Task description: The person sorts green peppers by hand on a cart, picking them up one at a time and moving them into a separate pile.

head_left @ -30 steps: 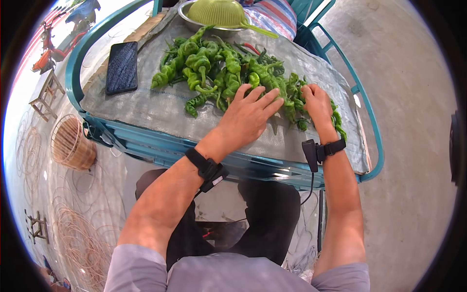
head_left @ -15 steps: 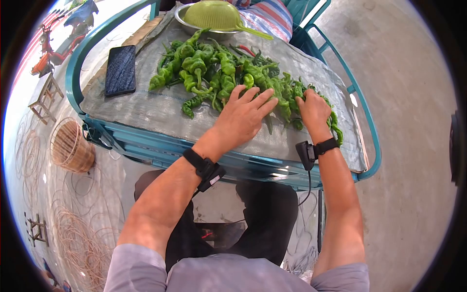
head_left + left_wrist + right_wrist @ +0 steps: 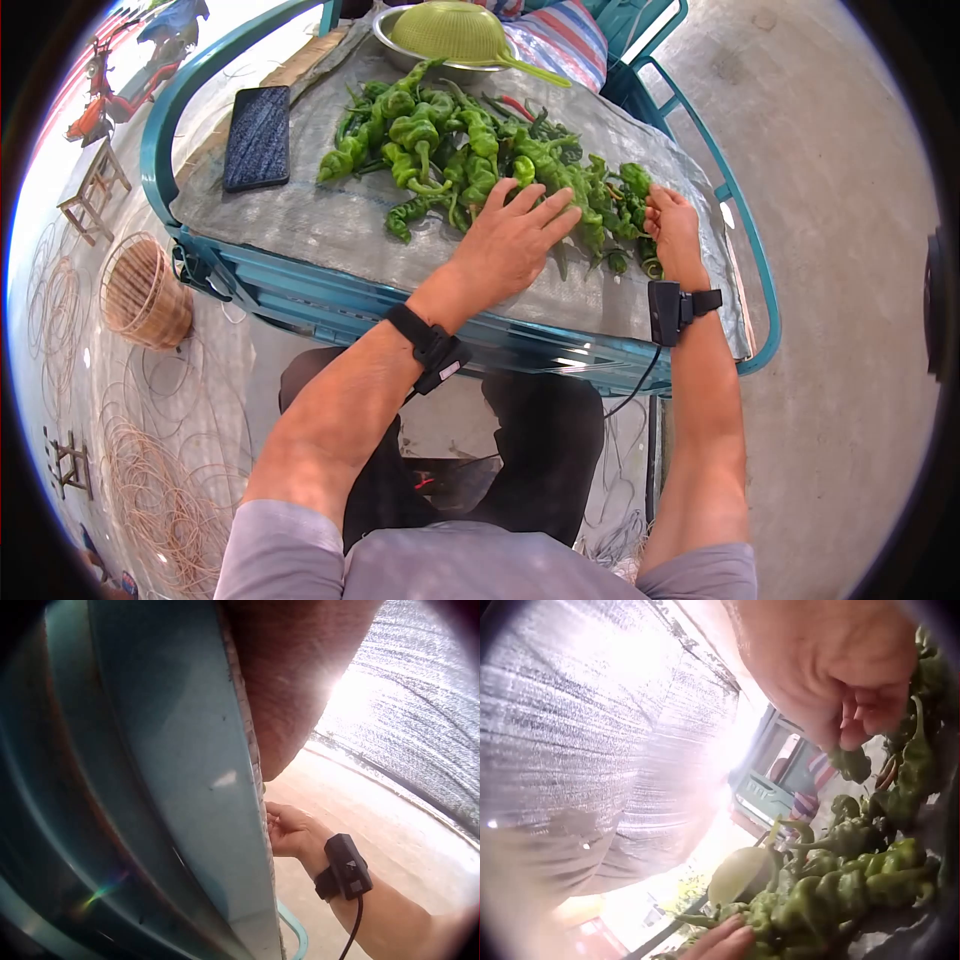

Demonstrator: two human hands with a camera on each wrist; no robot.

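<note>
Twisted green peppers lie in a pile on a grey woven sheet. The left hand, fingers spread, rests at the pile's near edge in the head view; its fingertips also show beside peppers in the right wrist view. At the pile's right end, the right hand has curled fingers pinching a green pepper. From the right wrist view, that hand holds the pepper between thumb and fingers, above other peppers. The left wrist view shows the right hand beyond the edge.
A dark phone lies on the sheet's left part. At the back, a yellow-green strainer sits in a metal bowl, near a striped bag. Teal metal rails border the sheet. A wicker basket stands on the floor at left.
The right hand has moved to the right and now pinches a pepper at the pile's right end. The left hand has stayed nearly in place, and the head view has shifted slightly.
</note>
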